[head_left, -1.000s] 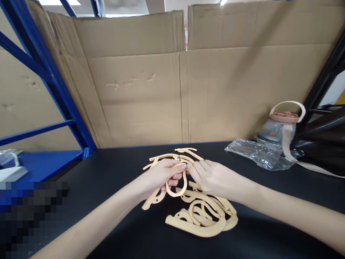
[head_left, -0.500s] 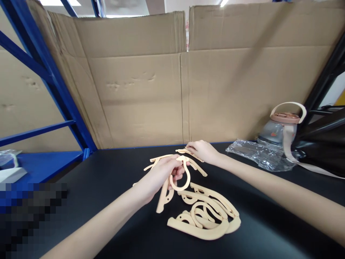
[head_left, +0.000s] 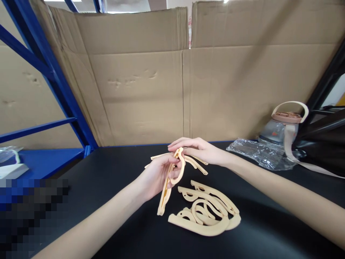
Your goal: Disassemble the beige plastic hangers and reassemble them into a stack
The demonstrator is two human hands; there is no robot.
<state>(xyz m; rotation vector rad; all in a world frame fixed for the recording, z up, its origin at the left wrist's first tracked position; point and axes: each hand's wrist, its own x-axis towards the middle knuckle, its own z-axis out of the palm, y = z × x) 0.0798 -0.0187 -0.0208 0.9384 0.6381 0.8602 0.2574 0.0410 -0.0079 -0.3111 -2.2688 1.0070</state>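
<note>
My left hand is closed round a cream folding clothes hanger. The hanger is folded and tilted, with its curved hook on the right and its long arm pointing down toward me. Just behind its top, my right hand reaches leftward with fingers stretched out and apart from the thumb. I cannot tell whether it touches the held hanger. Beneath and behind both hands lie more cream hangers, partly hidden. Nearer to me, a pile of folded hangers overlaps on the black table.
A crumpled clear plastic bag lies at the right, beside a water bottle with a strap. Cardboard walls off the back. A blue metal frame stands at the left.
My right hand has moved left from the far hangers to behind the held hanger. My left hand has turned the hanger, so its hook now shows more edge-on.
</note>
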